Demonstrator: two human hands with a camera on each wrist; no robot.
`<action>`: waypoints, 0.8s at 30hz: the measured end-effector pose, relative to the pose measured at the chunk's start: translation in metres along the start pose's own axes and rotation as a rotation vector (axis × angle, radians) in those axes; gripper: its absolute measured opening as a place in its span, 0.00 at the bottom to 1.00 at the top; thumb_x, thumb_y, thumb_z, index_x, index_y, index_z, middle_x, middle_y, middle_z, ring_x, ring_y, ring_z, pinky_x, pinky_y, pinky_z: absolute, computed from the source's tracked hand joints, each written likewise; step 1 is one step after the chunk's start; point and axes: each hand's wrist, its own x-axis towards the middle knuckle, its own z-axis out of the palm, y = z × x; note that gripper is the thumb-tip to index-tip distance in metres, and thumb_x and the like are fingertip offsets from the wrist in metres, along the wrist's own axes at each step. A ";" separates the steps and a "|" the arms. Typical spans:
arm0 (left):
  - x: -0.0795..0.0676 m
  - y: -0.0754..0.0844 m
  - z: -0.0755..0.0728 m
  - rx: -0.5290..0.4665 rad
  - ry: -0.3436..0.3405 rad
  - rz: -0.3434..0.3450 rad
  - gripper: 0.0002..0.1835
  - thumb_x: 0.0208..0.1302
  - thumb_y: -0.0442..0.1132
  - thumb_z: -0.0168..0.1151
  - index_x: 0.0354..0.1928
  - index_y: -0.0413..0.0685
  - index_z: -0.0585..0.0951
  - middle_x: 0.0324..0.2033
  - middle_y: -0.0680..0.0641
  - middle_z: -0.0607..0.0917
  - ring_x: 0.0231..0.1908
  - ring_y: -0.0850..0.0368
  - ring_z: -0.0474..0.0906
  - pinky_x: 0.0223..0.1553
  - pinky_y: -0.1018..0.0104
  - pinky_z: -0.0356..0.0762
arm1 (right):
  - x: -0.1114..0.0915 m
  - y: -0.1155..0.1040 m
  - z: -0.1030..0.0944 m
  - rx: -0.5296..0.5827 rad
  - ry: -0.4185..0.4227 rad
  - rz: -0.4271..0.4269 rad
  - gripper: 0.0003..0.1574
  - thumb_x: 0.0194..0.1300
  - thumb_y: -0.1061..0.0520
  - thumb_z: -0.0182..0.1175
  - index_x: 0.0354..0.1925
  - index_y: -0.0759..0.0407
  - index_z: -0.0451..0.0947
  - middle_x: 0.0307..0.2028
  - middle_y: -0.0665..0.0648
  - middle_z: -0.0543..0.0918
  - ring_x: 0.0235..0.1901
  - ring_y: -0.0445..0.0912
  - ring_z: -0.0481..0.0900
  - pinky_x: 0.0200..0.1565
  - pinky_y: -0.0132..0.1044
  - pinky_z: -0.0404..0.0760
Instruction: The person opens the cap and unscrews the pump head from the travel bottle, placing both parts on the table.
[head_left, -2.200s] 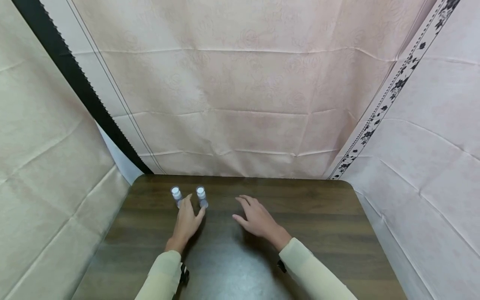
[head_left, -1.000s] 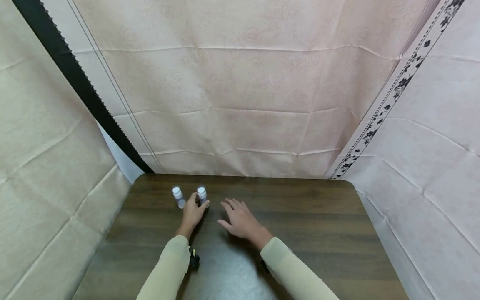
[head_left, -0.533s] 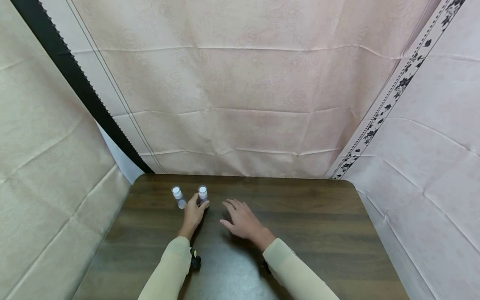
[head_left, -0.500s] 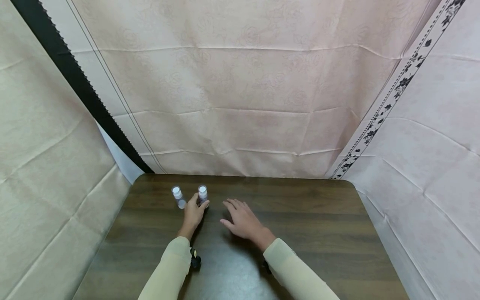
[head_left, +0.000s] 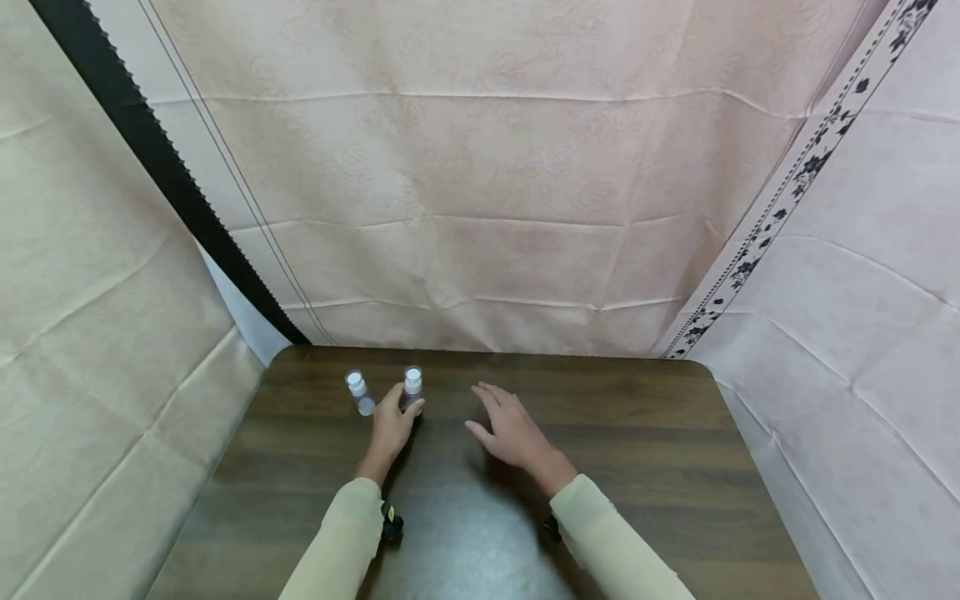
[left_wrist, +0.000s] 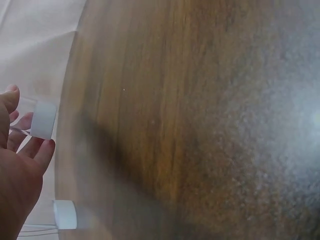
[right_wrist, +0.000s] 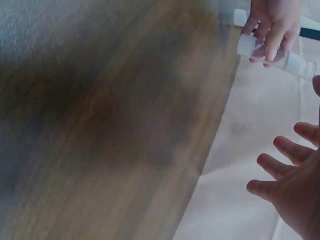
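Observation:
Two small clear bottles with white tops stand near the far left of the wooden table in the head view. My left hand (head_left: 390, 425) grips the right-hand bottle (head_left: 413, 382), thumb on one side and fingers round the other. Its white base (left_wrist: 44, 120) shows below the fingers in the left wrist view. Just left of that hand is the second bottle (head_left: 360, 393), upright and untouched; its white base (left_wrist: 65, 215) is also visible there. My right hand (head_left: 513, 429) hovers over the table to the right, fingers spread and holding nothing.
The brown wooden table (head_left: 637, 475) has rounded far corners. A pale cloth (head_left: 487, 208) hangs behind its far edge, and more cloth (head_left: 840, 375) hangs along the right side. A black strip (head_left: 165, 175) runs down the left cloth.
My left hand has closed round the right-hand bottle and shifted it slightly right and up in the view. The right hand came left towards it, then drew back right.

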 end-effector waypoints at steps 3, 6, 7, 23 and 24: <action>-0.002 0.005 -0.001 0.017 -0.002 0.033 0.18 0.69 0.36 0.68 0.58 0.37 0.79 0.52 0.33 0.85 0.53 0.38 0.83 0.55 0.43 0.80 | -0.001 0.004 -0.005 0.062 0.021 0.032 0.42 0.78 0.36 0.53 0.79 0.53 0.58 0.78 0.58 0.63 0.76 0.57 0.63 0.72 0.58 0.66; -0.005 0.011 -0.001 0.017 -0.008 0.073 0.18 0.69 0.34 0.68 0.57 0.36 0.79 0.50 0.33 0.85 0.51 0.37 0.83 0.54 0.41 0.80 | -0.002 0.006 -0.011 0.104 0.038 0.061 0.42 0.78 0.37 0.54 0.80 0.52 0.58 0.78 0.57 0.62 0.76 0.56 0.62 0.71 0.58 0.68; -0.006 0.013 0.000 0.022 -0.013 0.087 0.17 0.69 0.34 0.68 0.56 0.36 0.79 0.50 0.34 0.85 0.50 0.38 0.83 0.53 0.41 0.80 | -0.003 0.007 -0.013 0.112 0.044 0.064 0.42 0.78 0.37 0.54 0.80 0.52 0.58 0.78 0.57 0.62 0.76 0.57 0.62 0.71 0.59 0.68; -0.014 0.036 0.013 0.075 -0.111 0.200 0.16 0.68 0.32 0.68 0.55 0.35 0.77 0.47 0.36 0.82 0.49 0.39 0.81 0.52 0.42 0.79 | -0.016 0.020 -0.027 0.162 0.085 0.126 0.43 0.77 0.37 0.55 0.80 0.51 0.57 0.77 0.58 0.63 0.76 0.57 0.63 0.71 0.60 0.67; -0.015 0.038 0.014 0.078 -0.114 0.202 0.16 0.68 0.32 0.68 0.55 0.35 0.77 0.48 0.36 0.82 0.49 0.39 0.81 0.52 0.43 0.79 | -0.017 0.021 -0.027 0.168 0.088 0.134 0.42 0.77 0.38 0.56 0.80 0.51 0.58 0.77 0.58 0.63 0.76 0.57 0.63 0.71 0.60 0.67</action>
